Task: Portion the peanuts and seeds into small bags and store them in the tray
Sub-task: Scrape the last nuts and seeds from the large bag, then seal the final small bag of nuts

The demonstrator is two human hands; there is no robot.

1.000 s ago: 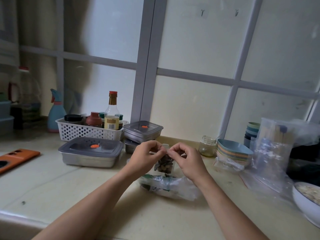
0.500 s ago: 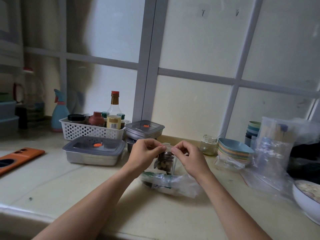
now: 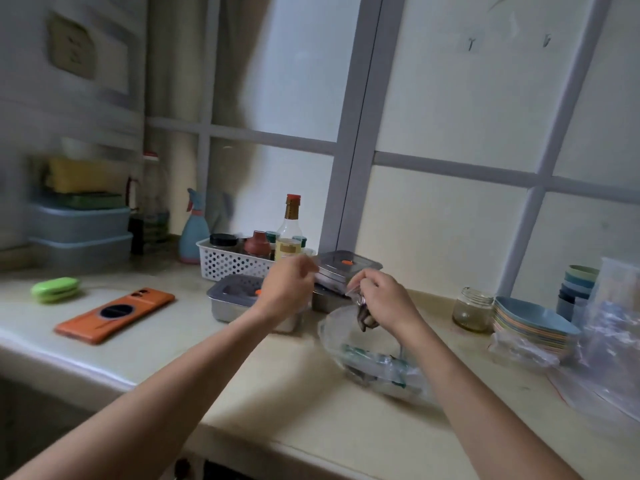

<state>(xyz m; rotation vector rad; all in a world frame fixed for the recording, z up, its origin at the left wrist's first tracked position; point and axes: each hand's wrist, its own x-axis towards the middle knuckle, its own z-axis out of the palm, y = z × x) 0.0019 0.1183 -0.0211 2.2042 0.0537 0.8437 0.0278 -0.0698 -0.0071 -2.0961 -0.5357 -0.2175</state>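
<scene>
Above a pale kitchen counter (image 3: 145, 344), we find the small clear bag of dark seeds (image 3: 360, 308) pinched shut in the right hand (image 3: 384, 299), held off the surface just past centre. The left hand (image 3: 287, 289), at 9 o'clock from the bag and a little apart from it, is blurred with fingers curled; we cannot tell whether it grips anything. Directly below the bag, at 6 o'clock, a larger crumpled plastic bag (image 3: 377, 365) lies on the counter. At 10 o'clock the steel lidded tray (image 3: 239, 303) sits partly behind the left wrist, and a second lidded steel container (image 3: 346, 271) stands at 12 o'clock. Behind them we see a white perforated basket (image 3: 232, 261) of bottles against a grey-framed frosted window (image 3: 356, 150). At 3 o'clock stand an empty glass jar (image 3: 472, 308), a stack of pastel plates (image 3: 530, 322) and loose clear bags (image 3: 609, 358). At 9 o'clock, well apart, an orange phone (image 3: 116, 313) lies flat with a green case (image 3: 55, 289) beyond it. Stacked blue storage boxes (image 3: 81, 233) fill the far left corner.
</scene>
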